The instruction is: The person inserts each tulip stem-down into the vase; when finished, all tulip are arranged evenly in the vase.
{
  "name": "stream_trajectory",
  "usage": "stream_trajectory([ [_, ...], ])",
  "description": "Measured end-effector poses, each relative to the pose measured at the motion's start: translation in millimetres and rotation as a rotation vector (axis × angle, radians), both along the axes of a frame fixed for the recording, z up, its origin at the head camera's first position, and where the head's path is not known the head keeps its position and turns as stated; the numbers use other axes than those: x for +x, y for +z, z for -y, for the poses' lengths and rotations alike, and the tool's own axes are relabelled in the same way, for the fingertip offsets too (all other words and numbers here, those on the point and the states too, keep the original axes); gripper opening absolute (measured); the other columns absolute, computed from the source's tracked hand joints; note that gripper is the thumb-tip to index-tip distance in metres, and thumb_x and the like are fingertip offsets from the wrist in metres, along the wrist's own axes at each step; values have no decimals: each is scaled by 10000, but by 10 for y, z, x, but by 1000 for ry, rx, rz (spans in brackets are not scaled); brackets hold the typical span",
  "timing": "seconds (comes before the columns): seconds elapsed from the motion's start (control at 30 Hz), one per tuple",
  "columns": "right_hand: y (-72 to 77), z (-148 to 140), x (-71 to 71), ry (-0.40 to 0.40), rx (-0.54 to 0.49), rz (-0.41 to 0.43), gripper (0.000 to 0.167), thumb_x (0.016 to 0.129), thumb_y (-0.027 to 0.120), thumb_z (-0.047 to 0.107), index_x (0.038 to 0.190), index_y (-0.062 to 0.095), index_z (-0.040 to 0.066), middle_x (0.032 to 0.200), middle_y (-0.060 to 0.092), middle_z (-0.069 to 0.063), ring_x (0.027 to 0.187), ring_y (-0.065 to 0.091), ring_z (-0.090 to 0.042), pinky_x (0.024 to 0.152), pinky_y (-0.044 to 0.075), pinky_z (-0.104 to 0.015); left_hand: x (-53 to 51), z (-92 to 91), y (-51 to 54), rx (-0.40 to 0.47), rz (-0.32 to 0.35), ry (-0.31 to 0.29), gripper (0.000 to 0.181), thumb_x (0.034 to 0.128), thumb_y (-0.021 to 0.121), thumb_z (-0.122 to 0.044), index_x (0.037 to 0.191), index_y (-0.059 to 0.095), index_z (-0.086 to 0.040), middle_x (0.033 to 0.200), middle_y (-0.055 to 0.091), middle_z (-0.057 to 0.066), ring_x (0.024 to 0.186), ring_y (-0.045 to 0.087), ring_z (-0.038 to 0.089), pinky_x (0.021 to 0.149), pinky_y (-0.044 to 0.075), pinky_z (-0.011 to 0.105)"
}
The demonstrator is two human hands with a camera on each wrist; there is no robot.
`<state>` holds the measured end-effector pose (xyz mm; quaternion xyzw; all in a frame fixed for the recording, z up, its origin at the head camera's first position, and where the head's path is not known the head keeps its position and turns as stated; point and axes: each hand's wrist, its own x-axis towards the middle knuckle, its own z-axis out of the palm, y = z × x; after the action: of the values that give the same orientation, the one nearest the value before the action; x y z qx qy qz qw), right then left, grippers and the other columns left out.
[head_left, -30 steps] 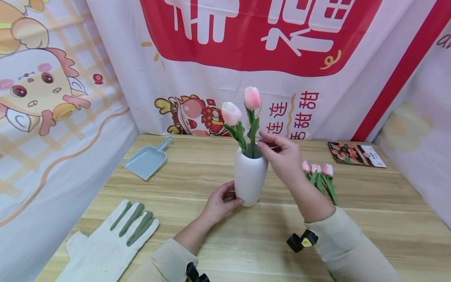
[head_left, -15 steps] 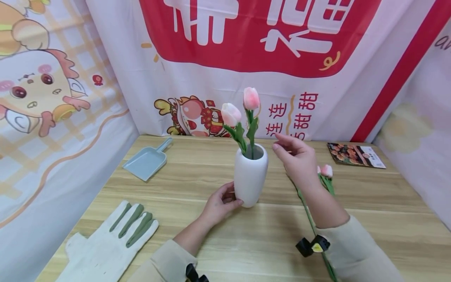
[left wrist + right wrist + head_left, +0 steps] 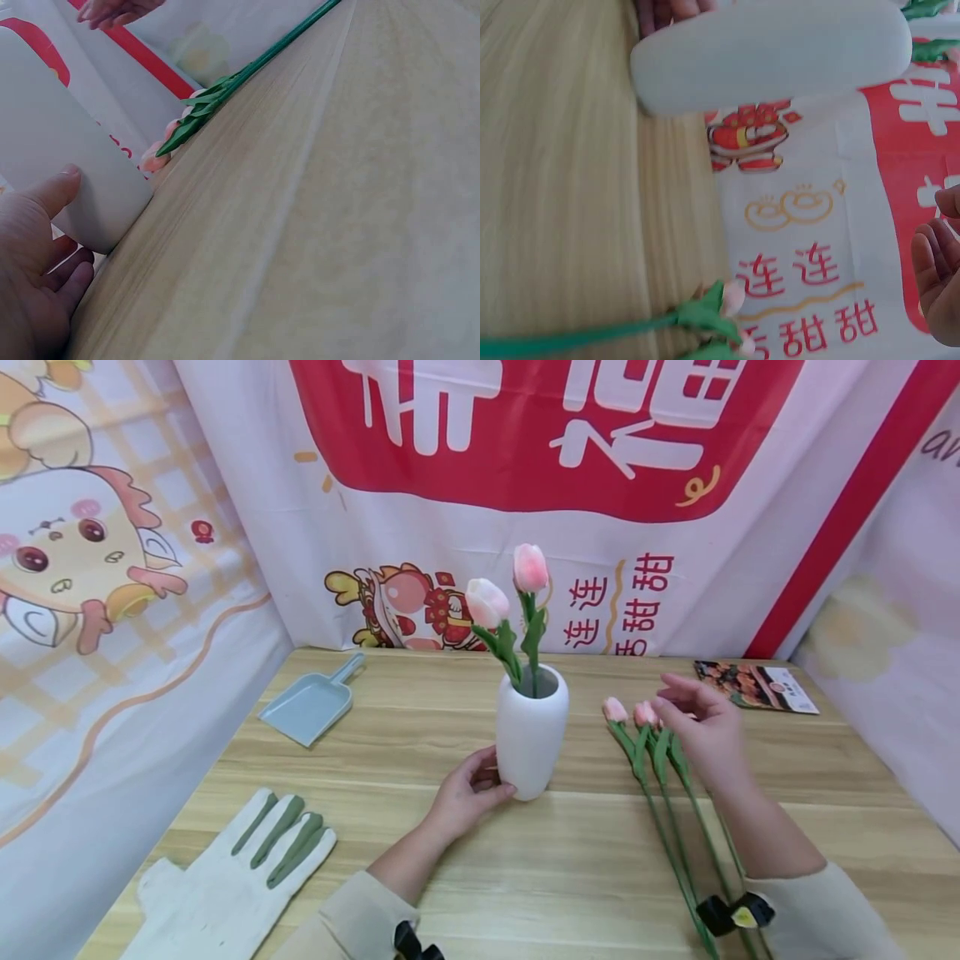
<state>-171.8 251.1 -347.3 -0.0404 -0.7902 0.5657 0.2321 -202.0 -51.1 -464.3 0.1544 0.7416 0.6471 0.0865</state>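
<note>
White vase [image 3: 529, 742], upright near the middle of the wooden tabletop [image 3: 405, 710], with two tulips [image 3: 487, 603] standing toward the left of its mouth. Left hand [image 3: 463, 797]: thumb and fingers curled about the vase's base. Right hand [image 3: 708, 731]: raised over the loose tulips [image 3: 660, 753] lying to the right, fingers loosely bent and holding nothing; the two hands are well apart. Good practice, as judged from this arrangement: a light, firm grip at the base is advisable, since so tall a vase may tip if a stem catches the rim. One stem is best pinched just below its leaves and drawn out lengthwise, as neighbouring leaves could snag; the free right side of the mouth offers the easiest entry.
</note>
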Motion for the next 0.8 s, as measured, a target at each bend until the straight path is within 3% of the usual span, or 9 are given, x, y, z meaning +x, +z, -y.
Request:
stream_trajectory([
  [0.17,-107,-281,118,-14,110,113,331,918,697,198,1245,652,176,892,597,284,835,554,63,674,488,-71,1,1,9,3,1,-2,570,858,749,-87,1373,513,-19,1276,617,216,1151,617,346,1014,514,466],
  [0.33,-241,-525,234,6,221,215,480,938,671,259,1335,567,11,887,553,352,815,535,107,651,508,-101,2,7,12,-8,0,-9,581,859,750,-100,1381,506,-24,1279,617,211,1154,616,341,1014,516,455],
  [0.43,-329,-651,310,12,274,283,543,940,663,316,1352,538,-15,898,535,360,817,519,126,645,515,-125,3,11,17,-19,-2,-15,593,862,752,-120,1390,498,-29,1288,613,205,1161,613,335,1017,515,447],
  [0.5,-394,-730,361,13,296,323,563,938,663,339,1356,533,-16,951,587,277,816,513,133,649,521,-133,1,13,22,-27,-1,-16,598,862,754,-132,1394,496,-37,1295,610,198,1168,610,332,1023,512,443],
  [0.6,-491,-840,434,19,343,374,576,942,652,366,1362,531,-9,1085,668,19,806,498,149,647,523,-138,-2,13,20,-26,-1,-17,603,861,754,-129,1397,492,-37,1300,607,198,1174,607,337,1030,507,443],
  [0.67,-543,-902,478,21,375,395,574,946,645,371,1365,530,-4,1183,644,-157,800,489,157,642,521,-144,-4,11,13,-23,-7,-17,600,861,753,-119,1394,492,-28,1298,606,206,1172,608,343,1031,507,445],
  [0.8,-627,-993,545,38,421,431,565,949,645,351,1365,525,-11,1213,616,-256,786,488,156,642,522,-155,0,8,5,-15,-14,-9,587,858,753,-107,1383,503,-21,1286,613,212,1161,614,347,1025,511,450],
])
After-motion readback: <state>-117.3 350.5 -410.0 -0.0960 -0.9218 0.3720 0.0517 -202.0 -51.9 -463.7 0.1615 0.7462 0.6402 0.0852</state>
